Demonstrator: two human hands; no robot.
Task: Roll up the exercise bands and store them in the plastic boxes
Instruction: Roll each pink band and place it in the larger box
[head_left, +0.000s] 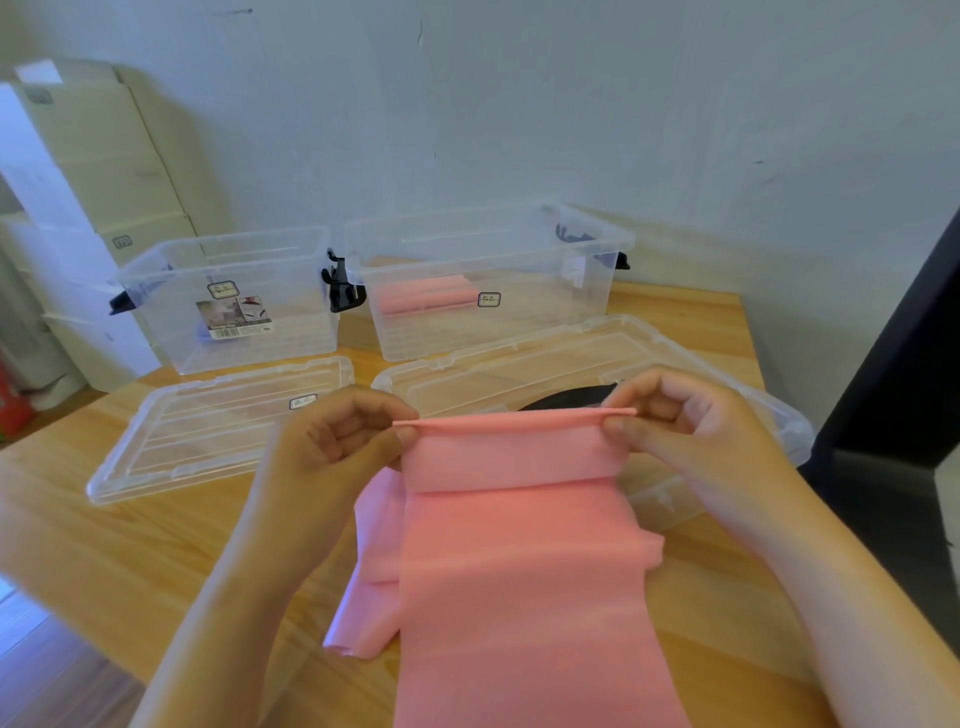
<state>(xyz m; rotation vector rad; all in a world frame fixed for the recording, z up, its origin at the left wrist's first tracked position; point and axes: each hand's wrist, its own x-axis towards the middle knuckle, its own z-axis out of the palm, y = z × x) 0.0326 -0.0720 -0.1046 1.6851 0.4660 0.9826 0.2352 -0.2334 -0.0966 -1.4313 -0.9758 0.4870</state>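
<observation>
While you start rolling, band (519, 561): pink, lies along the counter (130, 545), only its far edge turned.
Fingers (639, 434): your left hand (337, 436) and right hand (691, 421) pinch that edge's corners.
Lids (208, 431): off, just beyond.
Boxes: right box (550, 322) holds rolled bands (421, 299); left box (166, 322) unclear.

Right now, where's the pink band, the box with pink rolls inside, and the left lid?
pink band (519, 571): head view, flat middle of the sheet.
box with pink rolls (550, 330): head view, clear front wall.
left lid (208, 441): head view, ribbed middle panel.
</observation>
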